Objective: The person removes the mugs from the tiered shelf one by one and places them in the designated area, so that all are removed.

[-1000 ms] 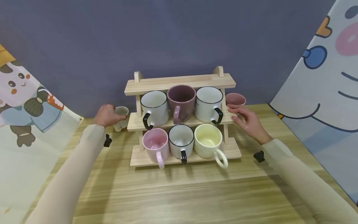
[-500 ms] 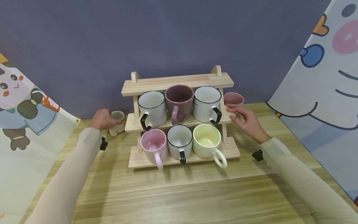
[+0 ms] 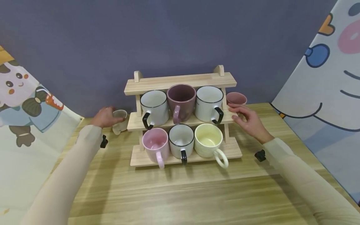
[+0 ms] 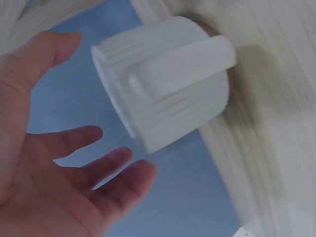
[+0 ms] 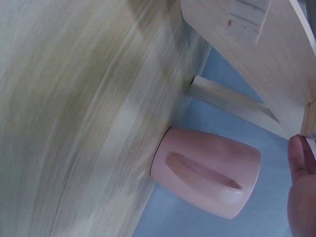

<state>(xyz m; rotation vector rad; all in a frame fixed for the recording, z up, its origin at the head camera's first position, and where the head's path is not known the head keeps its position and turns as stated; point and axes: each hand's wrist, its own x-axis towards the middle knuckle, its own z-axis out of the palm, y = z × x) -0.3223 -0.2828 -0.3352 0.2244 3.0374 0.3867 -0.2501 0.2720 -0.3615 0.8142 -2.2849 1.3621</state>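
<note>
At the rack's left, a white ribbed mug stands on the wooden table, its handle toward the front. My left hand is beside its rim; in the left wrist view the thumb and fingers are spread, with a gap between them and the mug. My right hand holds the right end of the wooden rack's middle shelf, fingers above and thumb at the edge. The right wrist view shows a fingertip touching the shelf corner. Behind it stands a pink mug, partly hidden in the head view.
The middle shelf carries a purple mug between two white, black-handled mugs. Below are a pink mug, a white mug and a yellow mug, handles jutting forward. A grey-blue backdrop rises behind.
The left-hand white mug has shifted slightly left, away from the rack, and its handle has turned a little left. My left hand moved with it. The right hand stays at the shelf end.
</note>
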